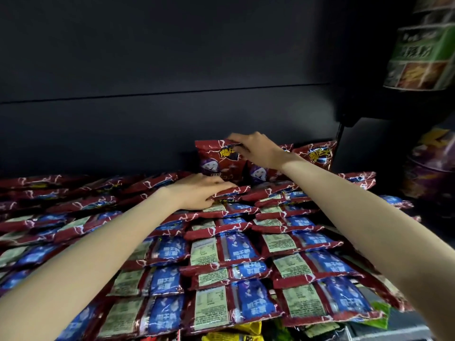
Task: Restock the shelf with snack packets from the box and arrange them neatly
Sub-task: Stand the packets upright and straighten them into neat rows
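Right hand (256, 150): pinches top edge of upright red snack packet (216, 158), centre frame, standing it against the back row.
Left hand (199, 191): fingers straight, pressing flat packets (229, 193) steady.

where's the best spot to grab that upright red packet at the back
Take the upright packet by its crimped top seam, coming from above and in front. It stands face-forward against the back wall with flat packets crowding its base, so only the top is free. The right hand already pinches there.
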Action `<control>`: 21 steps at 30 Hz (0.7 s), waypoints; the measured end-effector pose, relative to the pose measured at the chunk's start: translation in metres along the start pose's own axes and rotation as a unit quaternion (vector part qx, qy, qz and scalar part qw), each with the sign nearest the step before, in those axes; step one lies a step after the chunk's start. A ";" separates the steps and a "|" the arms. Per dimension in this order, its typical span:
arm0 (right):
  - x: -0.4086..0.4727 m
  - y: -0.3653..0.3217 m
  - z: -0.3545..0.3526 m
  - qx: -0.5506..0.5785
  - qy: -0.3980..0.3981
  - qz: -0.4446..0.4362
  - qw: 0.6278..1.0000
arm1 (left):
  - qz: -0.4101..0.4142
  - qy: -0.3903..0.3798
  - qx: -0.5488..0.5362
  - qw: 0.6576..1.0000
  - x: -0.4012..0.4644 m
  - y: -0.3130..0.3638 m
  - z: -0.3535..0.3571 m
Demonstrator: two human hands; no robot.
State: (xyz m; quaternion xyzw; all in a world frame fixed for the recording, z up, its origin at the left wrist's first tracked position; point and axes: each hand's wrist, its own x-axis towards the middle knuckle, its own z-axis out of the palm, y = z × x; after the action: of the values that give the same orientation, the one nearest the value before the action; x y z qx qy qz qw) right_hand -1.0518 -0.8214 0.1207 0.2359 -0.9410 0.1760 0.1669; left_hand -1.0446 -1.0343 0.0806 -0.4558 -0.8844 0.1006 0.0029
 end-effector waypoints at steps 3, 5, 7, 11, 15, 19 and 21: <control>0.002 0.000 -0.001 -0.006 -0.027 0.001 1.000 | 0.023 -0.001 -0.002 1.000 -0.004 0.002 0.001; 0.005 0.002 0.002 -0.004 -0.047 0.003 0.999 | 0.025 0.004 -0.002 1.000 -0.005 0.002 0.001; 0.010 0.007 0.008 -0.028 -0.065 0.011 0.997 | 0.022 0.012 -0.001 1.000 -0.005 0.004 -0.001; 0.018 0.008 0.022 -0.079 -0.089 0.020 0.993 | 0.011 0.002 -0.028 1.000 -0.003 0.007 -0.003; 0.020 0.010 0.023 -0.179 0.037 -0.011 0.983 | -0.013 0.001 -0.061 0.998 -0.005 0.007 -0.008; 0.020 0.030 0.023 -0.300 0.062 -0.199 0.931 | -0.046 0.012 -0.115 0.992 -0.009 0.006 -0.023; 0.017 0.036 0.026 -0.376 0.010 -0.255 0.891 | -0.069 0.024 -0.114 0.991 -0.009 0.004 -0.029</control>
State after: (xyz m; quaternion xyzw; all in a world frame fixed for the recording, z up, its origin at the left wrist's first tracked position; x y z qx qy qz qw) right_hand -1.0901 -0.8088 0.0951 0.3858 -0.8424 -0.2372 0.2921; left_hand -1.0330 -1.0338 0.1088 -0.3935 -0.9190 -0.0118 -0.0210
